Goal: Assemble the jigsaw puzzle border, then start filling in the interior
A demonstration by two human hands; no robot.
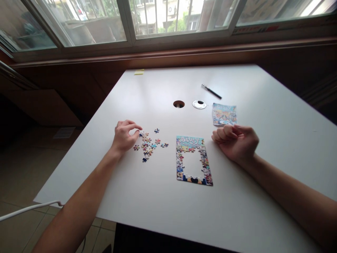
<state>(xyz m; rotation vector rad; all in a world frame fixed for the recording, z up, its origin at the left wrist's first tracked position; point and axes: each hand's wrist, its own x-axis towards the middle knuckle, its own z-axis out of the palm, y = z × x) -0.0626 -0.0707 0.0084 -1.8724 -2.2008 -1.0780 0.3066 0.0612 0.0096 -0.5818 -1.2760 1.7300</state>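
Observation:
A small jigsaw puzzle lies on the white table, its colourful border joined and its middle bare. Several loose puzzle pieces are scattered to its left. My left hand rests at the left edge of that scatter, thumb and forefinger pinched together over the nearest piece; whether a piece is between them I cannot tell. My right hand lies on the table just right of the puzzle's top corner, curled into a loose fist with nothing visible in it.
A printed reference picture lies beyond my right hand. Farther back are a black pen, a round cable hole with its white cap beside it, and a yellow sticky note at the far edge. Windows run behind.

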